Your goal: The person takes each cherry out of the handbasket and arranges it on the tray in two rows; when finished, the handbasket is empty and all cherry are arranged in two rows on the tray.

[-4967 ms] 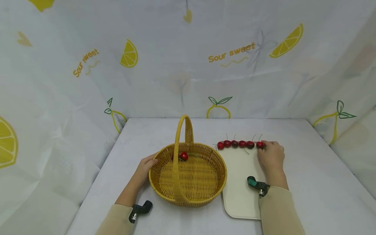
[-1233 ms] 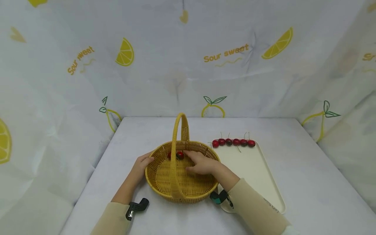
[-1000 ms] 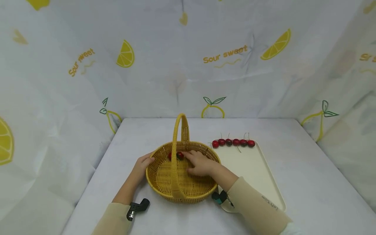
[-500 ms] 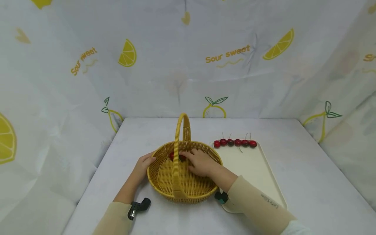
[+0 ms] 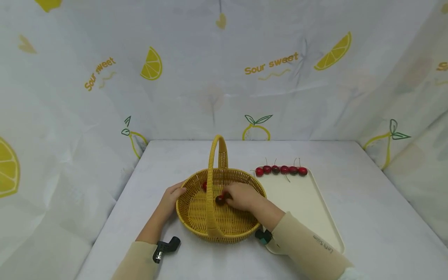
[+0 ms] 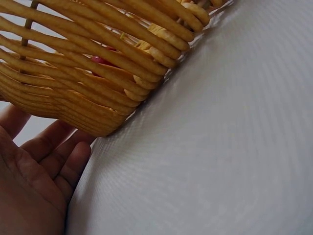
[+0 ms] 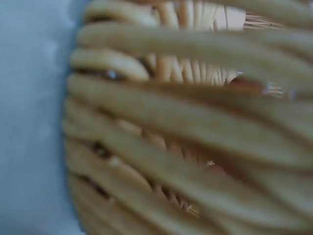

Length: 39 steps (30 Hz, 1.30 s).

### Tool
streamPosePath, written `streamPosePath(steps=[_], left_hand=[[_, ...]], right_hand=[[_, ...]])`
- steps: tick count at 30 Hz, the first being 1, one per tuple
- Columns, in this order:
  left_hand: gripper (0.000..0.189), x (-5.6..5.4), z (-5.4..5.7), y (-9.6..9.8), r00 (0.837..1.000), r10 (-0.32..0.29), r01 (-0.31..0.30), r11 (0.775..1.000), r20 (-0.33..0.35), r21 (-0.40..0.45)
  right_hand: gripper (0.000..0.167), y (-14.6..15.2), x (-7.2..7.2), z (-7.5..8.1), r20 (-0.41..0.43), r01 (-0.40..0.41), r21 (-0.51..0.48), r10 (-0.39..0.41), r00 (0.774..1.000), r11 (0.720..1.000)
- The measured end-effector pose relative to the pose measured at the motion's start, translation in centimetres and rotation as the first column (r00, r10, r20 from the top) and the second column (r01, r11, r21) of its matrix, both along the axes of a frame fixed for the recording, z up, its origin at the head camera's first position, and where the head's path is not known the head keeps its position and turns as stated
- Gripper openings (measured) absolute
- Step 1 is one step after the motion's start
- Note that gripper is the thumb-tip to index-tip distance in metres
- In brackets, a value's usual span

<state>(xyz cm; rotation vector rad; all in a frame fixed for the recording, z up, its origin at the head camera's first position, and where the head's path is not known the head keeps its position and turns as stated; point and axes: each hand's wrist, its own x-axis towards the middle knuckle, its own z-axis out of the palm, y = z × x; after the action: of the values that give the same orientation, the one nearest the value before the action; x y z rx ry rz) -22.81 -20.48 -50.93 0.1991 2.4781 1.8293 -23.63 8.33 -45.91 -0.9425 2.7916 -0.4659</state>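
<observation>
A yellow wicker basket (image 5: 232, 229) with a tall arched handle stands on the table. My left hand (image 5: 172, 199) grips its left rim, thumb over the edge; in the left wrist view the fingers (image 6: 73, 164) lie along the outer wall. My right hand (image 5: 241, 196) reaches inside the basket, fingers curled, and pinches a dark red cherry (image 5: 220, 200) over the woven floor. Its fingertips are partly hidden. Another red cherry (image 5: 204, 186) lies further back, partly behind the handle. The right wrist view shows mostly the basket's weave (image 7: 186, 107) up close.
Right of the basket lies a cream rectangular tray (image 5: 302, 210), partly under the right forearm. Several cherries (image 5: 284, 170) with stems form a row along its far edge. A white cloth printed with lemons (image 5: 196, 97) hangs behind the table.
Five seconds ago my right hand was at the right end of the tray's cherry row. It moved into the basket, and the dark cherry has just shifted toward me. My left hand stays put.
</observation>
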Motion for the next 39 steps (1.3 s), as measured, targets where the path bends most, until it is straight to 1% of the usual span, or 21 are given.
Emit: streamPosePath(steps=[3,5,7,10,13,15,16,20,23,27,30,34,37,39], left_hand=[[0.049,0.0,-0.1,0.0,1.000,-0.003,0.003,1.000,0.008,0.001],[0.049,0.0,-0.1,0.0,1.000,-0.005,0.005,1.000,0.008,-0.001],[0.048,-0.1,-0.2,0.0,1.000,-0.005,0.005,1.000,0.009,0.004],[0.048,-0.1,-0.1,-0.1,1.000,-0.011,0.011,1.000,0.009,0.010],[0.047,0.0,0.1,-0.2,1.000,-0.012,0.012,1.000,0.009,0.010],[0.047,0.0,0.1,-0.2,1.000,-0.007,0.007,1.000,0.015,0.011],[0.046,0.0,0.1,-0.2,1.000,-0.004,0.004,1.000,0.017,0.011],[0.046,0.0,0.1,-0.1,1.000,-0.010,0.010,1.000,0.021,0.024],[0.047,0.0,0.0,-0.1,1.000,-0.016,0.016,1.000,0.007,0.027],[0.047,-0.1,-0.5,0.0,1.000,-0.003,0.003,1.000,0.008,0.009],[0.047,0.0,-0.9,0.0,1.000,0.017,-0.017,1.000,0.022,-0.005],[0.047,0.1,-0.9,0.0,0.999,0.030,-0.030,1.000,0.025,-0.008],[0.047,0.1,-0.6,0.0,1.000,0.021,-0.021,1.000,0.017,0.000],[0.046,-0.1,-0.3,0.1,1.000,0.016,-0.016,1.000,0.014,0.002]], right_hand=[[0.041,0.1,0.2,0.1,0.067,-0.054,-0.022,0.055,0.996,0.998],[0.044,0.1,0.2,0.1,0.105,-0.104,-0.040,0.107,0.989,0.994],[0.041,0.1,0.2,0.0,0.120,-0.138,-0.053,0.144,0.982,0.989],[0.032,0.1,0.0,-0.1,0.099,-0.157,-0.058,0.162,0.982,0.986],[0.030,0.2,-0.1,-0.1,0.079,-0.141,-0.098,0.149,0.986,0.985],[0.030,0.3,0.0,0.1,0.081,-0.117,-0.157,0.131,0.988,0.981],[0.030,0.4,0.1,0.2,0.089,-0.100,-0.196,0.120,0.989,0.975],[0.020,0.8,0.6,0.8,0.111,-0.035,-0.323,0.075,0.991,0.946],[0.023,0.9,1.0,1.1,0.104,-0.013,-0.389,0.058,0.993,0.921],[0.038,1.3,1.2,1.4,0.112,0.023,-0.451,0.031,0.993,0.892],[0.043,1.6,1.4,1.8,0.139,0.060,-0.480,0.009,0.990,0.875],[0.040,2.3,1.5,2.8,0.168,0.097,-0.527,-0.009,0.986,0.845],[0.034,3.1,1.4,3.7,0.195,0.120,-0.557,-0.011,0.981,0.822],[0.032,3.8,1.3,4.4,0.213,0.129,-0.569,-0.006,0.977,0.812]])
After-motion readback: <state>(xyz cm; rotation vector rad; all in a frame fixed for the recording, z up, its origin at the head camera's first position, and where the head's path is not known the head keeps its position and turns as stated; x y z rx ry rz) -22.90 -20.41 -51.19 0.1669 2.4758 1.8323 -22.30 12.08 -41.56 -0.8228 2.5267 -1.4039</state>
